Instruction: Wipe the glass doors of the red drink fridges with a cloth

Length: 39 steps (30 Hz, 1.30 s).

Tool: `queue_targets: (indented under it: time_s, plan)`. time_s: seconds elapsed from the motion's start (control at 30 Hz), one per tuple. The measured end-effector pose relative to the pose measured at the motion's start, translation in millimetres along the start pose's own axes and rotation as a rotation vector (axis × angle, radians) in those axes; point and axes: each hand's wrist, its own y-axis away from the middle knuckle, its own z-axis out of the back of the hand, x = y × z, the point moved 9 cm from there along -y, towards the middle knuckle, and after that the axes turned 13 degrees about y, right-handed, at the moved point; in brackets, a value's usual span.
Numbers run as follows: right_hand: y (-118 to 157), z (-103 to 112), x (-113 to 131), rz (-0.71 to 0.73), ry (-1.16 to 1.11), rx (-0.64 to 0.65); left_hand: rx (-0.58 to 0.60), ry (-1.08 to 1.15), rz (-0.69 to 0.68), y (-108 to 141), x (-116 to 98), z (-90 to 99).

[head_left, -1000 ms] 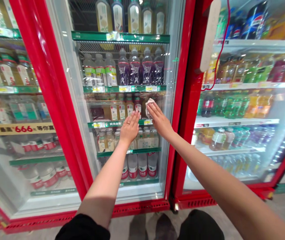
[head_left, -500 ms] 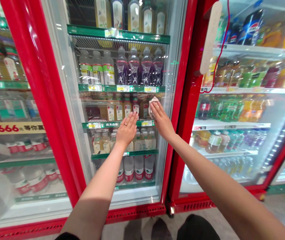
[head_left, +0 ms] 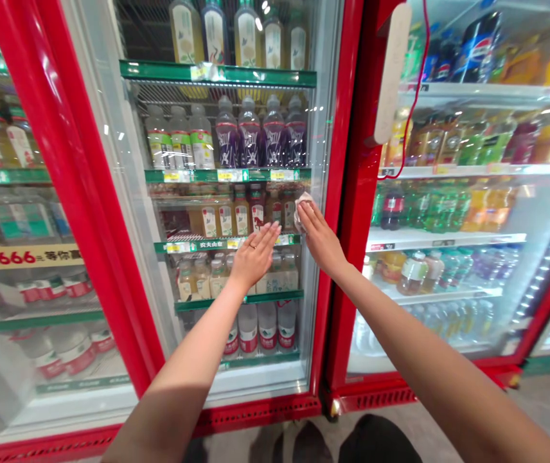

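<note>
Flat and pressed over a crumpled white cloth or tissue, my right hand holds it against the glass door of a red-framed drinks fridge, close to the door's right edge. My left hand, with a ring on one finger, is stretched out at the glass a little lower and to the left. Its fingers are extended and nothing is in it. Through the glass, bottles with pale labels show on the shelf behind the hands, and purple bottles stand on the shelf above.
A red door frame and another drinks section are on the left. To the right is a second lit fridge with bottles. A long white handle-like box and a red cord hang between them. Dark shoes or legs show at the bottom.
Both hands have slid right across the glass, the right one with the cloth nearer the red frame. The camera view has shifted slightly.
</note>
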Motion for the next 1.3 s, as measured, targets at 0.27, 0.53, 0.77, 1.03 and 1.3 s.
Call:
queue_targets:
  time_s: [0.27, 0.53, 0.77, 1.03, 1.3]
  plan:
    - [44, 5, -33, 0.029, 0.066, 0.006, 0.016, -0.004, 0.019, -33, -27, -20.7]
    - [15, 0, -27, -0.025, 0.05, -0.085, -0.057, -0.06, 0.029, -28, -24, -30.4]
    - [46, -8, -31, -0.129, 0.027, -0.097, -0.052, -0.038, 0.041, -29, -23, -29.8]
    - [18, -6, -45, -0.274, -0.033, -0.227, -0.066, -0.053, 0.022, -28, -26, -27.9]
    - [65, -10, -36, -0.23, -0.044, -0.244, -0.055, -0.063, 0.034, -27, -25, -29.3]
